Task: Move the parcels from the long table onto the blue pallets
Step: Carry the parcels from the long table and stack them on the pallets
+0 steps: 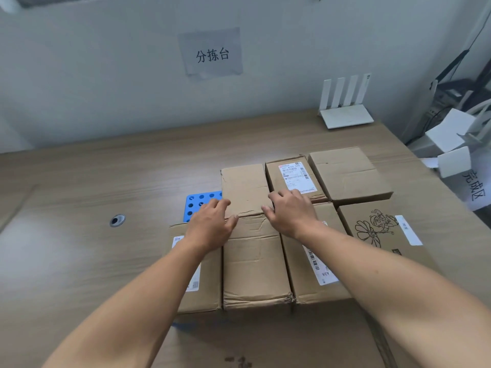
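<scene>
Several brown cardboard parcels stand packed together on a blue pallet (198, 203), of which only a corner with round holes shows. A plain parcel (243, 185) sits in the back row, left of a labelled parcel (295, 176) and another plain one (348, 173). My left hand (210, 224) rests at the plain parcel's near left corner, fingers loosely bent. My right hand (291, 212) lies at its near right corner, fingers spread over the edge. The front row holds a labelled parcel (202, 293), a creased one (255, 264), a barcode one (310, 277) and one with a drawing (380, 229).
The wooden table (79, 187) has a round cable hole (117, 220) at the left. A white router (345, 107) stands at the back against the wall. A paper sign (212, 54) hangs on the wall. White boxes and cables (457, 128) clutter the right side.
</scene>
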